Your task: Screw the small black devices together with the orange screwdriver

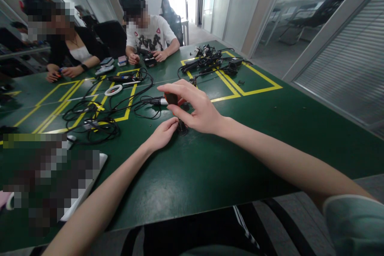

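My right hand (199,108) is curled, thumb and fingers around the dark, red-edged handle of what looks like a screwdriver (171,98). The handle stands above a small dark part with a round base (182,130), and its lower end is hidden behind my fingers. Low on the table, my left hand (163,133) is closed, its fingertips pinching that small part from the left side. Just behind my hands lies a black and silver cylindrical tool (159,101) with a black cable.
Coiled black cables (102,130) and a white ring (113,90) lie to the left. A heap of black devices (207,62) sits at the back right, near yellow tape (261,88). Small screws (241,83) lie nearby. Two people sit across the green table (255,140).
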### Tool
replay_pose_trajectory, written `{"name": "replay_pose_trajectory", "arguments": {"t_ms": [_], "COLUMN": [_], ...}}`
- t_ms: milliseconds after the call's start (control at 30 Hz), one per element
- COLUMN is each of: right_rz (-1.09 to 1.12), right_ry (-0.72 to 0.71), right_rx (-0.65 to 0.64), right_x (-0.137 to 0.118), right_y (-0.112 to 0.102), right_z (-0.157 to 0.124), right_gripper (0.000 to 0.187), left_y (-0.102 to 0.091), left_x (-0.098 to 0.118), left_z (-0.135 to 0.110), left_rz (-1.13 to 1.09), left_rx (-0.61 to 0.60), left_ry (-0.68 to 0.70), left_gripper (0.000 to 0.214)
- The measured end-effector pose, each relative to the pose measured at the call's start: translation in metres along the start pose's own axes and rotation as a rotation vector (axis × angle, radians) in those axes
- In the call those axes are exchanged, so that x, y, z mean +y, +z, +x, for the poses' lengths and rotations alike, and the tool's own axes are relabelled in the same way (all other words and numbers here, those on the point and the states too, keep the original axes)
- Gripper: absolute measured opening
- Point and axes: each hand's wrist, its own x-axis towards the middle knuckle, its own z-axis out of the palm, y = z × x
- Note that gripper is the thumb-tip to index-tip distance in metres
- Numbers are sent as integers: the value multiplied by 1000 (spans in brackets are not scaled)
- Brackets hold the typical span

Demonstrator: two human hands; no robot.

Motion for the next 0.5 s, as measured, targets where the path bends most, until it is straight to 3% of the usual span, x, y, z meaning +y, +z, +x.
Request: {"name": "replay_pose_trajectory", "arguments": {"t_ms": [367, 500], "right_rz": [-47, -57], "right_ry": [2, 15], "right_rx": [-3, -4], "right_x": [-1, 0], "right_y": [-1, -1], "right_z": [0, 0], "right_gripper": [36, 39], "left_y": [2, -1], "left_x": [3, 0], "left_z": [1, 1], "left_rz": [-16, -50], "left_rx": [48, 8], "left_ry": [-30, -38], "left_gripper": [38, 37]}}
